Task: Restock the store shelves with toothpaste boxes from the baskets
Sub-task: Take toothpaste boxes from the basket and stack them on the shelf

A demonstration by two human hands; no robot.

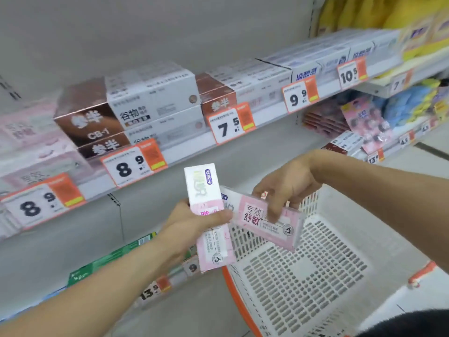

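While your left hand [192,224] holds one pink-and-white box [209,215] nearly upright, thumb curled across its front and fingers hidden behind it, your right hand [284,188] grips a second box [262,221] from above, fingers bent over its top edge and down its printed face. This second box lies tilted, its left end just beside or touching the first box; contact cannot be confirmed. Both boxes are held above the near-left corner of the white basket [315,263], which has perforated walls and an orange rim at its left side. No boxes show inside the visible part of the basket. On the shelf [184,152] ahead, brown and white boxes [131,110] stand stacked behind price tags [132,164] reading 8.9, 7.5, 9.9 and 10.5. Pale pink boxes [31,144], blurred, occupy the shelf's left end. Green boxes [109,259] lie on the lower shelf beneath your left forearm. Coloured packets [369,122] hang at right.
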